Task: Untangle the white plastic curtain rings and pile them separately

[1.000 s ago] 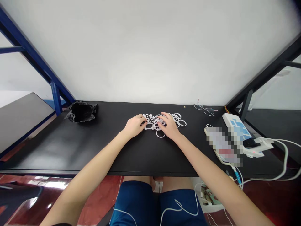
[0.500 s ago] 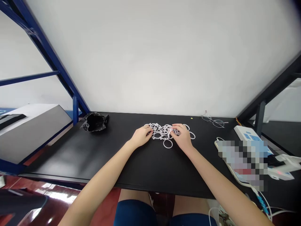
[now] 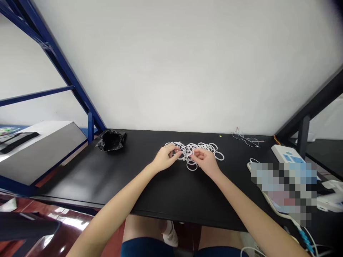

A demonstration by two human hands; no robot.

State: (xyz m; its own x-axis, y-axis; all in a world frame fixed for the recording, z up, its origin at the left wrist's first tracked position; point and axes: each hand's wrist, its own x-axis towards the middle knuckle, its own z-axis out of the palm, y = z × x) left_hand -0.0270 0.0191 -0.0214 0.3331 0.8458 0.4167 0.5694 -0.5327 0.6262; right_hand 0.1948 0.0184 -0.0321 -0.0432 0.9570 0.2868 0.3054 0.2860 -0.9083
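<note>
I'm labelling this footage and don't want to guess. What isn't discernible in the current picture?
All in the head view:
Phone: screen mostly masked by mosaic blocks.
Black bag: inside too dark.
White rings: tangled and too small to count; the left hand and right hand cover some, obscuring contact.
Blue shorts: cut off by the bottom edge.

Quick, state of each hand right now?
Left hand: fingers curled at the white rings; grip cannot be told.
Right hand: closed, fingertips pinching at the white rings.
</note>
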